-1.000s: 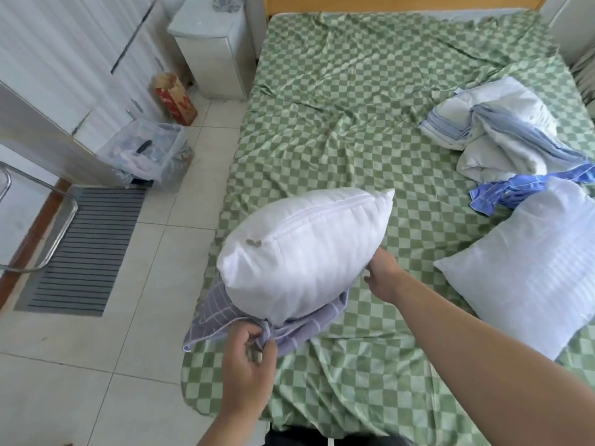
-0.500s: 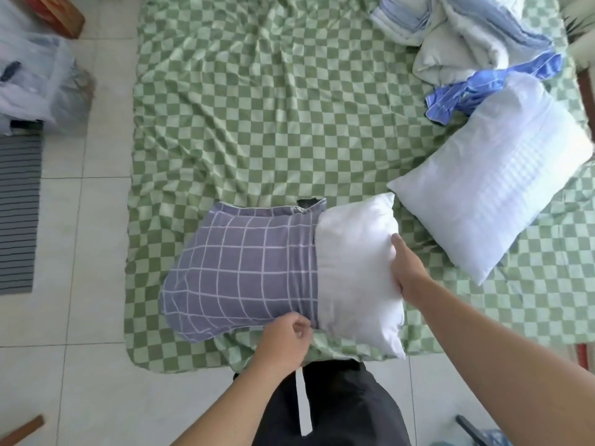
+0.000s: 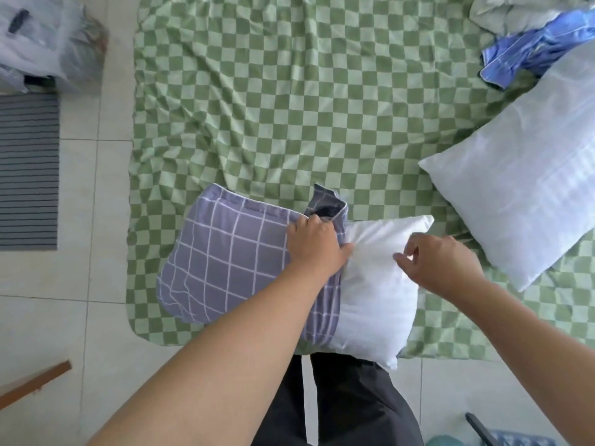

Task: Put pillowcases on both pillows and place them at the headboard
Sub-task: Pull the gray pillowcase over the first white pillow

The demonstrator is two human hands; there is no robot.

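A white pillow (image 3: 376,284) lies at the near edge of the bed, its left half inside a purple grid-patterned pillowcase (image 3: 225,259). My left hand (image 3: 317,244) grips the bunched open hem of the pillowcase on top of the pillow. My right hand (image 3: 441,262) hovers over the bare right part of the pillow, fingers loosely curled, holding nothing. A second bare white pillow (image 3: 521,188) lies at the right on the bed. A blue pillowcase (image 3: 528,56) lies crumpled at the far right, above the second pillow.
The bed has a green checked sheet (image 3: 273,107). A crumpled white duvet (image 3: 502,11) lies at the top right. On the tiled floor to the left are a striped grey mat (image 3: 29,172) and a clear plastic bin (image 3: 48,43).
The pillow came down flat on the bed and slid into the purple pillowcase. My left hand moved from the near hem to the top hem. My right hand let go of the pillow's end.
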